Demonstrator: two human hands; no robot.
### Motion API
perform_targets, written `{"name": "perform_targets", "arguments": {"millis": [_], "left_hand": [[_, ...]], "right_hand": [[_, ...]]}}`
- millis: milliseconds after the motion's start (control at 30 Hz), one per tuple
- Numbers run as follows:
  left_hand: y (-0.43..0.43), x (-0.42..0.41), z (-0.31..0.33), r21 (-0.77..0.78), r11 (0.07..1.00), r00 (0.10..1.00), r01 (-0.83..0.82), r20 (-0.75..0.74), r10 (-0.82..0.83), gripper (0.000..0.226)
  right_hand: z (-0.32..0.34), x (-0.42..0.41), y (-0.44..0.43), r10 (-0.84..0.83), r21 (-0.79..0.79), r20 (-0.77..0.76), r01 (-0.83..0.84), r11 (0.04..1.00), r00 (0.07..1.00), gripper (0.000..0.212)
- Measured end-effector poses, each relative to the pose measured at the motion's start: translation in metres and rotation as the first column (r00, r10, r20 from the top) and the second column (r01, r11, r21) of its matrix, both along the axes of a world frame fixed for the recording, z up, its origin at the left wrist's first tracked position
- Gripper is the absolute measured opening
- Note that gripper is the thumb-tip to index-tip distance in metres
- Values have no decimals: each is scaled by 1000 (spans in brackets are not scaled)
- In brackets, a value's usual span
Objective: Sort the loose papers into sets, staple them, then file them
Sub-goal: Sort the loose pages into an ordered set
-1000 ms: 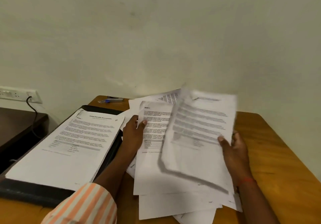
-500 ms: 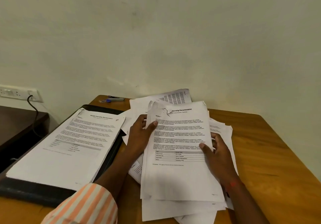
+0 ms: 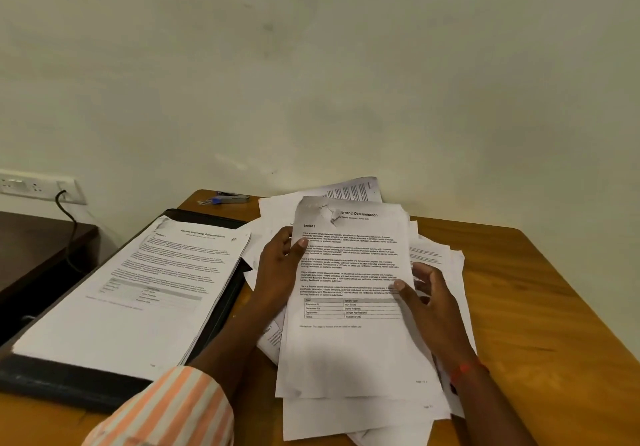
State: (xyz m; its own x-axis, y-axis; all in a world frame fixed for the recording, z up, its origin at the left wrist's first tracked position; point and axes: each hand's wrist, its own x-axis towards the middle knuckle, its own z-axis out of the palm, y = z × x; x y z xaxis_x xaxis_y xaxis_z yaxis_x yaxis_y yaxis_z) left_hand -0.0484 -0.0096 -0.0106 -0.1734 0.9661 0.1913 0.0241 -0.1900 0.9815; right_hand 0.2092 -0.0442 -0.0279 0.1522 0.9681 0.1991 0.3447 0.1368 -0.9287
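Both hands grip one thin bundle (image 3: pixel 349 272) of printed sheets, raised a little above the loose papers (image 3: pixel 363 418) heaped in the middle of the table (image 3: pixel 540 307).

At the far left a wall socket (image 3: pixel 34 187) has a dark cable plugged into it, hanging above a low dark side table (image 3: pixel 31 237). Next comes an open black folder (image 3: pixel 62 385) lying on the table's left part, with a neat stack (image 3: pixel 138 293) of printed pages resting on it. Behind the folder, close to the wall, lies a stapler (image 3: pixel 230 198), well apart from both hands.

The left hand (image 3: pixel 280 265) pinches the bundle's left edge, thumb on the printed face and fingers hidden beneath. The bundle's upper left corner is creased and puckered; whether a staple sits there I cannot tell. The right hand (image 3: pixel 429 303) holds the right edge, thumb pressed on the page, the other fingers curled just past the edge.

These sheets are light, limp and slick against each other, so I judge they will sag and fan apart if held by one corner alone. Holding both long edges, as now, keeps them square. The creased corner looks weak and could tear, so it is a poor place to pull. The pile beneath is splayed unevenly and would likely slide if nudged.
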Motion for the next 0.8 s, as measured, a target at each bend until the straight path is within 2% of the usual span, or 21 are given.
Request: {"name": "perform_targets", "arguments": {"millis": [67, 267, 367, 533, 800], "left_hand": [[-1, 0, 2, -2, 1000, 999, -2, 33, 2, 20], [-1, -1, 4, -23, 999, 995, -32, 91, 34, 22], [-1, -1, 4, -25, 997, 992, -66, 102, 68, 29], [-3, -3, 7, 13, 995, 976, -102, 193, 97, 40], [-3, -5, 10, -2, 989, 954, -147, 262, 143, 25]], "right_hand": [[0, -1, -1, 36, -20, -71, -37, 999, 997, 50], [3, -4, -4, 75, -30, -131, -80, 996, 989, 26], [3, -3, -4, 104, -47, -234, -118, 992, 967, 31], [10, 4, -3, 172, -102, -478, -249, 963, 861, 42], [16, 7, -8, 131, -68, -606, -215, 974, 785, 44]]}}
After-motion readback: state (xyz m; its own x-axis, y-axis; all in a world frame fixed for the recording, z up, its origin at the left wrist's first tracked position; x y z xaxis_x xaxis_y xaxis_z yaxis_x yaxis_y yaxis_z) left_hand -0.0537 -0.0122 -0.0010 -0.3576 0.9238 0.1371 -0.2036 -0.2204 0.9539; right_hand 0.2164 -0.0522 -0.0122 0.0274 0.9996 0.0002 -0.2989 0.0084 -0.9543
